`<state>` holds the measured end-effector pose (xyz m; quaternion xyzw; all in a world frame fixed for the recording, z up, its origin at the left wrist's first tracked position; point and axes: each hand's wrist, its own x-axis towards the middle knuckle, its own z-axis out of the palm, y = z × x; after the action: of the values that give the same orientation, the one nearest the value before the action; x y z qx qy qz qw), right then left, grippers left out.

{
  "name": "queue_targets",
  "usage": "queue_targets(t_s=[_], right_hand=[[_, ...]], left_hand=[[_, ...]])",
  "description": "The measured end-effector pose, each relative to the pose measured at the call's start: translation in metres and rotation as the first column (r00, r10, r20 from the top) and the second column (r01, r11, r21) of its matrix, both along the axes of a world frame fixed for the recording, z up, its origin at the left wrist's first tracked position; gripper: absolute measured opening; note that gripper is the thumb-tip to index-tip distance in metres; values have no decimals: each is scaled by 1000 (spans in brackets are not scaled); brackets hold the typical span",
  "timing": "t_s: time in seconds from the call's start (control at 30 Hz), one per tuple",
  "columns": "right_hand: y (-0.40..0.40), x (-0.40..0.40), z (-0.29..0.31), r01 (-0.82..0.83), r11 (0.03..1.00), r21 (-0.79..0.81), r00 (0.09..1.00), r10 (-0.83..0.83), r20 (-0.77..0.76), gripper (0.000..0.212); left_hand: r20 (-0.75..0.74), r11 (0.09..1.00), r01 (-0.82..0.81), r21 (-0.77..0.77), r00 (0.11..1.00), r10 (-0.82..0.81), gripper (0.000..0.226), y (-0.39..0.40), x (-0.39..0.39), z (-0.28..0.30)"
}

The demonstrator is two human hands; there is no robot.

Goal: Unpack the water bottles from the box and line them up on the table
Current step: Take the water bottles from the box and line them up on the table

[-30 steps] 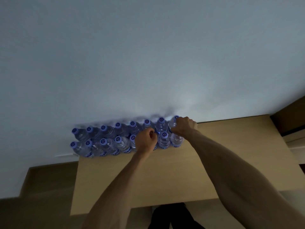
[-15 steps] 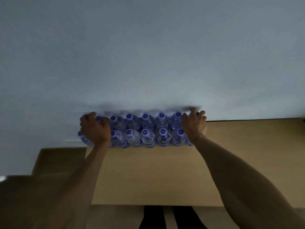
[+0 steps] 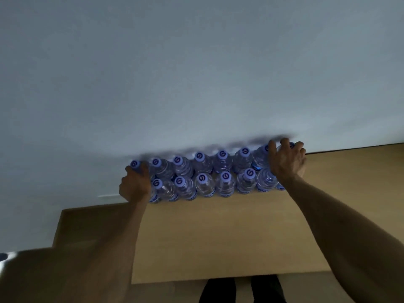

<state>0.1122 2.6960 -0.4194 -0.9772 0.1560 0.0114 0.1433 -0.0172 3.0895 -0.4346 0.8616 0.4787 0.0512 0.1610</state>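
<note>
Several clear water bottles [image 3: 203,183] with purple caps stand upright in two rows at the back of the light wooden table [image 3: 218,237], close to the wall. My left hand [image 3: 135,186] is at the left end of the rows, its fingers curled round the end bottle [image 3: 136,164] and covering the front one. At the right end, my right hand [image 3: 285,161] lies with spread fingers against the last bottles, fingertips over the back bottle's cap. No box is in view.
A plain pale wall [image 3: 196,73] rises right behind the bottles. A lower wooden surface [image 3: 87,226] lies left of the table. The table runs on to the right. My dark-clothed legs [image 3: 240,291] show below the table's front edge.
A second ago both hands were on bottle tops near the right end. The left hand has moved to the left end and the right hand to the right end, where they stay.
</note>
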Motion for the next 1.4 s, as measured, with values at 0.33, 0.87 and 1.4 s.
queue_targets(t_s=[0.33, 0.87, 1.4], right_hand=[[7, -6, 6, -7, 989, -148, 999, -1, -49, 70], [20, -6, 2, 8, 994, -105, 998, -15, -64, 73], [-83, 10, -21, 696, 216, 685, 718, -224, -659, 54]], left_hand=[[205, 988, -151, -36, 966, 155, 66, -3, 4, 12], [-79, 980, 173, 103, 983, -165, 57, -41, 24, 18], [99, 218, -83, -972, 700, 707, 49, 65, -26, -2]])
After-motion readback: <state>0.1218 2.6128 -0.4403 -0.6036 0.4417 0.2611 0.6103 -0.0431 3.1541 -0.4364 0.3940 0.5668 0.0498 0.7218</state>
